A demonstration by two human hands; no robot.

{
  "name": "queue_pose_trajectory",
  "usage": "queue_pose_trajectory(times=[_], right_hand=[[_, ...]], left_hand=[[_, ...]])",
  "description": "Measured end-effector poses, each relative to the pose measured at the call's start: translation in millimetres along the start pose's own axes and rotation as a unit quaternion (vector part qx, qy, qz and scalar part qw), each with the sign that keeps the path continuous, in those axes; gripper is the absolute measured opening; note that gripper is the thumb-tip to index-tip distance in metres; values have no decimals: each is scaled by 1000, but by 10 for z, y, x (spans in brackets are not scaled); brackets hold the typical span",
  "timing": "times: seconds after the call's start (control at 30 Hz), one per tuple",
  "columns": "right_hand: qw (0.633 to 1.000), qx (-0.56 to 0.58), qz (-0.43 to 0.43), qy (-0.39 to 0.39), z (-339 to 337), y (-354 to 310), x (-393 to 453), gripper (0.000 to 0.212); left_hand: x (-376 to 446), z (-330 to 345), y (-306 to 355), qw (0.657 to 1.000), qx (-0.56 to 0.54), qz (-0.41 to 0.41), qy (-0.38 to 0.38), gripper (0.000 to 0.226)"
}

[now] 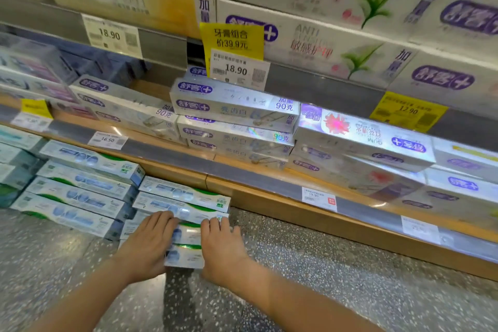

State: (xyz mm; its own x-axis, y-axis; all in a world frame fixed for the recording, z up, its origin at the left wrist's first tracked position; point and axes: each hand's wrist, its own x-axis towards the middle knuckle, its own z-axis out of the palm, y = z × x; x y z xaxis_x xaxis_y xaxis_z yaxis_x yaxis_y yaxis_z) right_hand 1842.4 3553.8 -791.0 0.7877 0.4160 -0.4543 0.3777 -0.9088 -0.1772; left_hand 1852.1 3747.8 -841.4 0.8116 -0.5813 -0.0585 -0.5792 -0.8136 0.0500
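Note:
A stack of white-and-green toothpaste boxes stands at the bottom of the shelving, just above the floor. My left hand lies flat against the stack's left front, fingers stretched forward onto a box. My right hand presses the stack's right side, its fingers reaching to the shiny end of a box higher up. The two top boxes of the stack show beyond my fingertips. Both hands cover part of the middle boxes.
A matching stack of boxes sits directly to the left. Above runs a wooden shelf edge with price tags, carrying purple-logo toothpaste boxes. More large boxes fill the upper shelf. Speckled terrazzo floor spreads to the right.

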Motion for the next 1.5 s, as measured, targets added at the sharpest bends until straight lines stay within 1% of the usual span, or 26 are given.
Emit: queue_pose_trajectory(times=[0.03,0.13,0.2,0.3,0.4,0.47,0.53,0.57,0.63,0.67,0.7,0.77,0.8,0.83,0.9,0.93,1.0,1.03,1.1,1.17,1.2,1.23,1.33,1.4,1.43,1.5], right_hand=[[1000,-9,-14,4,-212,26,-95,70],[999,-25,-28,2,-970,62,-456,72],[999,-19,-35,-3,-1647,17,-749,77],[998,-10,-57,14,-2770,-208,-1196,83],[994,11,-72,84,-3926,-605,-1679,88],[982,92,-68,148,-4621,-918,-2030,90],[951,234,-52,193,-5254,-1248,-2352,96],[922,332,-41,196,-5565,-1418,-2511,99],[847,510,-41,140,-6120,-1732,-2805,100],[815,567,-65,102,-6354,-1898,-2973,91],[793,599,-95,64,-6566,-2086,-3148,78],[762,623,-177,8,-6878,-2545,-3434,57],[745,632,-211,-1,-6981,-2797,-3583,52],[728,648,-223,1,-7030,-3046,-3715,55],[690,684,-237,-9,-7122,-3500,-4087,70],[674,696,-248,-10,-7137,-3708,-4302,70],[661,697,-277,-31,-7107,-4086,-4703,52],[658,694,-287,-45,-7080,-4245,-4909,46],[651,692,-303,-70,-6960,-4559,-5247,41],[653,680,-318,-100,-6792,-4909,-5498,34],[660,666,-327,-118,-6696,-5100,-5619,31],[670,648,-336,-138,-6589,-5297,-5748,33],[705,590,-345,-189,-6199,-5963,-6225,61],[711,564,-355,-224,-5886,-6401,-6502,77],[712,547,-365,-246,-5761,-6577,-6656,74],[703,535,-372,-285,-5479,-6870,-6868,49]], left_hand=[[-5,-176,64,1000,-27,-12,9,67],[5,-922,242,997,-70,-39,-8,82],[4,-1689,272,996,-69,-54,-13,83],[-130,-3016,204,996,-32,-82,8,75],[-367,-4420,147,987,8,-150,48,69],[-572,-5341,184,972,9,-222,71,66],[-797,-6219,256,949,-5,-305,84,65],[-896,-6626,313,931,-31,-348,102,61],[-1074,-7335,453,886,-78,-424,171,52],[-1181,-7644,532,859,-87,-458,212,51],[-1298,-7942,619,832,-90,-489,244,53],[-1562,-8469,804,785,-94,-539,290,58],[-1716,-8677,891,762,-95,-561,308,57],[-1885,-8854,983,740,-91,-583,324,53],[-2271,-9139,1200,691,-62,-625,358,45],[-2484,-9250,1318,667,-50,-643,373,42],[-2932,-9391,1557,631,-25,-665,399,44],[-3164,-9421,1679,626,-14,-669,401,50],[-3652,-9497,1942,630,-28,-668,394,70],[-4235,-9570,2181,645,-99,-656,379,89],[-4560,-9604,2296,651,-147,-647,367,90],[-4904,-9632,2417,653,-191,-638,362,87],[-5901,-9604,2750,617,-250,-649,368,66],[-6466,-9530,2925,601,-264,-663,360,64],[-6698,-9477,3010,593,-270,-668,360,67],[-7090,-9364,3167,577,-274,-680,359,77]])
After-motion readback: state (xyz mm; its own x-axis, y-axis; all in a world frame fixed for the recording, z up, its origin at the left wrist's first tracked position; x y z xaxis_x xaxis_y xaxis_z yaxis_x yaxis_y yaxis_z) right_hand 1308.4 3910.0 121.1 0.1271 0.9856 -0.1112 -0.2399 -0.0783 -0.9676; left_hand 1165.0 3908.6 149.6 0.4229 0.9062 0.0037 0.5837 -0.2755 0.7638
